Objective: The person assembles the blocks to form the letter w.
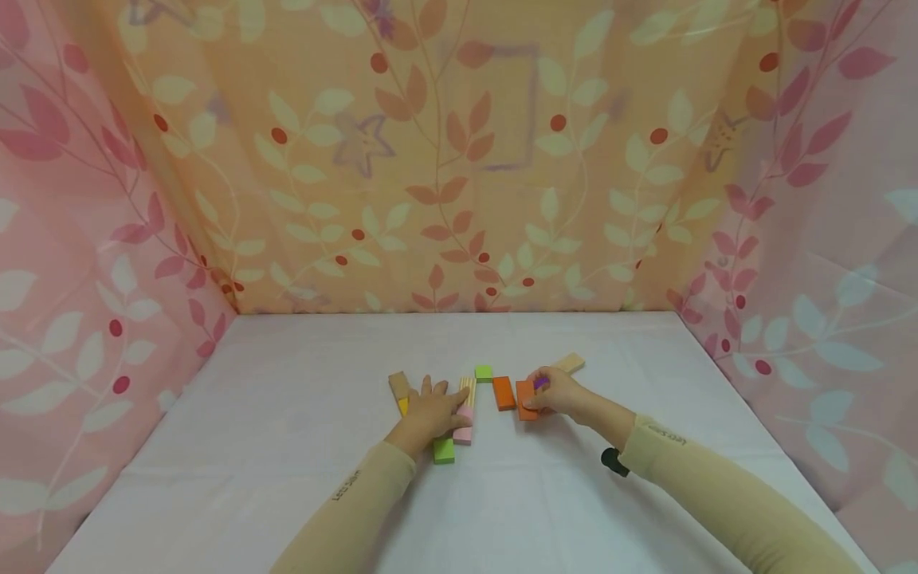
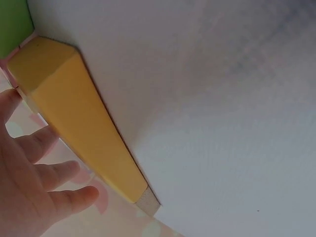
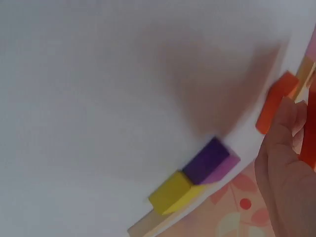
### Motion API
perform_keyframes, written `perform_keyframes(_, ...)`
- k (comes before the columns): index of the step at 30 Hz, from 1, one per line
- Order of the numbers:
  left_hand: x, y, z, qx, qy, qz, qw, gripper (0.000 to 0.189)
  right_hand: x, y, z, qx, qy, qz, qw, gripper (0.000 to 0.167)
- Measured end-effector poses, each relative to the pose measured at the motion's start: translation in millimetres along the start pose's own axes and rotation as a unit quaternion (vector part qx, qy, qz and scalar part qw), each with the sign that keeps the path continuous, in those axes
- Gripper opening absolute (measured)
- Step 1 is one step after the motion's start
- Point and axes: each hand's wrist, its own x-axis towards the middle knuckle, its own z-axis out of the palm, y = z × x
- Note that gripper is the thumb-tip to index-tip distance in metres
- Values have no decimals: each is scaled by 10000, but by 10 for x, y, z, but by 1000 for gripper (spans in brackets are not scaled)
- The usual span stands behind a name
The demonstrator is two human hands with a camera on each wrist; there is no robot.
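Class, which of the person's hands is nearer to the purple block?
The right. The right hand is close to the purple block, gripping an orange block; the left hand is farther off to the left, by the pink blocks.

Orange rect. blk [image 1: 524,391], held, just R of 2nd orange blk [image 1: 504,393].

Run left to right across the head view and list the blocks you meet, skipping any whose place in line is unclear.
Tan block → near green block → nearest pink block → far green block → first orange block → second orange block → pale block.
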Motion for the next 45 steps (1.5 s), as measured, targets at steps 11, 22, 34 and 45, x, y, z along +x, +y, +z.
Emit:
perform_keyframes(11, 22, 4, 9, 20, 3, 6, 10000, 67, -81, 105, 308, -984, 356, 309, 9940, 38)
perform_keyframes(22, 32, 5, 29, -1, 34, -1, 10000, 66, -240, 242, 270, -2767, -345, -1650, 9461, 53)
perform_keyframes(34, 58, -23, 48, -154, -50, -53, 9999, 67, -220, 234, 287, -3249, -621, -1911, 9242, 58)
perform_keyframes(45, 52, -38, 15, -349, -13, 111, 9993, 66, -168, 262, 290, -3237, -579, -1822, 9267, 58)
